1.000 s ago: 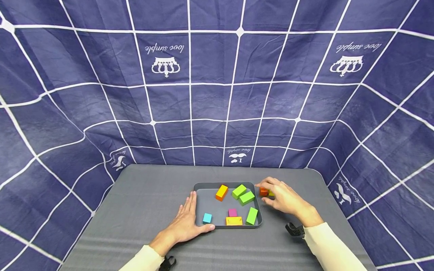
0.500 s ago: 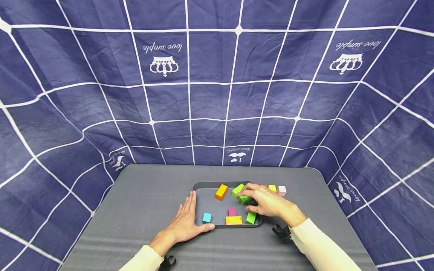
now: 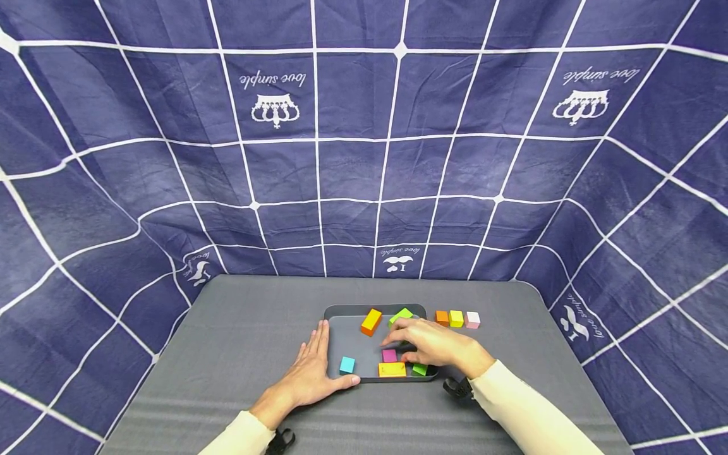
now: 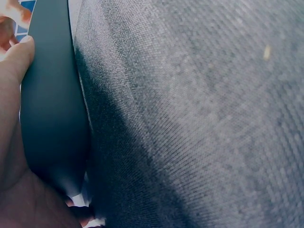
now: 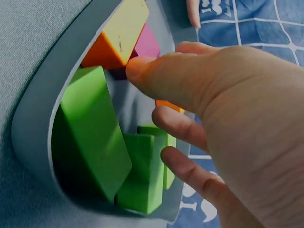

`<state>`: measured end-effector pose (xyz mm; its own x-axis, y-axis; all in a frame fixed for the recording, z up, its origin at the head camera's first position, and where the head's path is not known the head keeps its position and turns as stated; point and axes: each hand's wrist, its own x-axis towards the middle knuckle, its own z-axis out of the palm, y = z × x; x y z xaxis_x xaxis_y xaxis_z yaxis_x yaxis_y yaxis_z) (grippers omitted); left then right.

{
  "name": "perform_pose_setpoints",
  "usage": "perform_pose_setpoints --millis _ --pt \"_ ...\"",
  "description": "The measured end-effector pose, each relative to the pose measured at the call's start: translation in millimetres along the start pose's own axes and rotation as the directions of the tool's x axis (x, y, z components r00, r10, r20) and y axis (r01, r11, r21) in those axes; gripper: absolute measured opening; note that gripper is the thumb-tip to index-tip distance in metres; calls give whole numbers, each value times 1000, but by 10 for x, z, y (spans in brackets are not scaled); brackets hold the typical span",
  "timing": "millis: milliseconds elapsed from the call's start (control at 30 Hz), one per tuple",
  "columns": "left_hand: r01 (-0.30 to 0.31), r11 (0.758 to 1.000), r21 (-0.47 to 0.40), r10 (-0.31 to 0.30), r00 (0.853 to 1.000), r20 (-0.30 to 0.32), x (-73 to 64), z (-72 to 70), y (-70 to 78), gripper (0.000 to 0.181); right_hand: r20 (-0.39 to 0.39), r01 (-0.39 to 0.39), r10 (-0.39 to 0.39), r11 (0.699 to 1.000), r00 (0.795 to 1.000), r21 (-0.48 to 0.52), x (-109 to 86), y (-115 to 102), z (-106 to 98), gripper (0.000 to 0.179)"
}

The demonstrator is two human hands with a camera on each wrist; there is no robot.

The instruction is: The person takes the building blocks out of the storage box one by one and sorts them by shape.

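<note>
My left hand point(image 3: 313, 373) lies along the left end of a shallow grey tray point(image 3: 355, 344), fingers straight, thumb at the front rim. In the left wrist view the tray's outer wall point(image 4: 54, 104) runs right beside that hand. Over the tray's right half hovers my right hand point(image 3: 435, 344), its thumb and fingers apart with nothing between them. Its fingertips are close to a magenta cube point(image 3: 389, 356), which sits behind a yellow-orange block point(image 3: 392, 370). Below the palm, the right wrist view shows a green block point(image 5: 95, 123) leaning in the tray corner.
A light blue cube point(image 3: 347, 365) lies at the tray's front left, and an orange-yellow block point(image 3: 371, 321) towards its back. Outside the tray, to its right, an orange cube point(image 3: 442, 318), a yellow cube point(image 3: 456, 318) and a pale pink cube point(image 3: 473, 320) stand in a row.
My right hand has moved left from the orange cube beside the tray, across the green blocks, to near the magenta cube. The row of three cubes is uncovered. My left hand stays put.
</note>
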<state>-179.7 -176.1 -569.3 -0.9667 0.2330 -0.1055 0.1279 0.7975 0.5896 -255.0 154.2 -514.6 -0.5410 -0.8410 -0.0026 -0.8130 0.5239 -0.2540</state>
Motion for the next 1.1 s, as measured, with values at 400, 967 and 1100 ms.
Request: perform_pose_setpoints --millis 400,967,1100 --pt "2 1000 6 -2 1000 11 5 0 2 154 72 10 -13 999 997 36 138 -11 35 47" --pt "6 1000 6 -6 1000 14 9 6 -8 154 7 -11 11 1000 1000 24 171 62 120 32" --pt "3 1000 9 -3 1000 12 4 3 -13 153 -8 -6 6 999 1000 37 154 65 121 31"
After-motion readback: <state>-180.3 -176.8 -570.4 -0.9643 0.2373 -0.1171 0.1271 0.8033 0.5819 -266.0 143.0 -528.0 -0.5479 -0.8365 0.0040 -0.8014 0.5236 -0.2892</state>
